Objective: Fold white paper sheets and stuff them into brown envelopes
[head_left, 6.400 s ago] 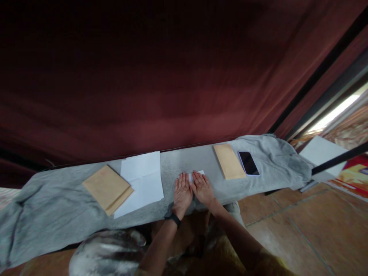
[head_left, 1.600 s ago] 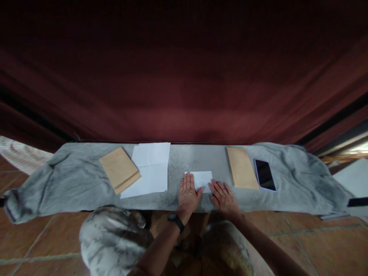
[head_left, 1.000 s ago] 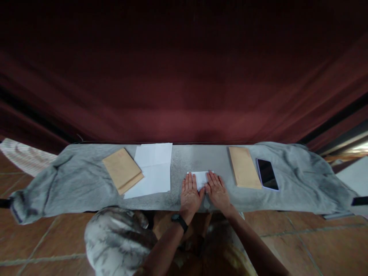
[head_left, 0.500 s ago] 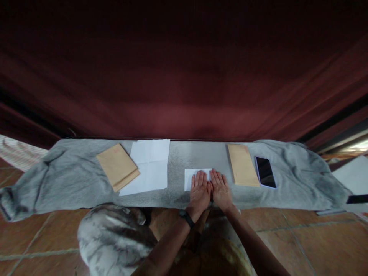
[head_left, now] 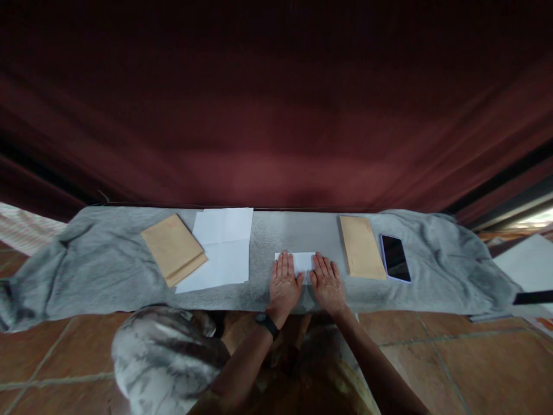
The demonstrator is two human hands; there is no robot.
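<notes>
A small folded sheet of white paper (head_left: 304, 262) lies on the grey cloth in front of me, partly covered by both hands. Palm down, my left hand (head_left: 284, 283) rests flat over its left end, fingers stretched forward and the thumb out to the side. My right hand (head_left: 327, 285) lies flat at the paper's right end, its fingers slightly spread. Between the two hands the middle of the paper shows. Neither hand grips anything.
Left of my hands are larger creased white sheets (head_left: 228, 248), with brown envelopes (head_left: 173, 245) overlapping their edge. To the right lie another brown envelope (head_left: 362, 248) and a phone (head_left: 395, 257). Grey cloth (head_left: 263, 248) covers the narrow surface, and a dark red curtain (head_left: 276, 144) hangs behind.
My left hand has slid left across the folded paper, away from my right hand, opening a gap between them. My right hand stays about where it was.
</notes>
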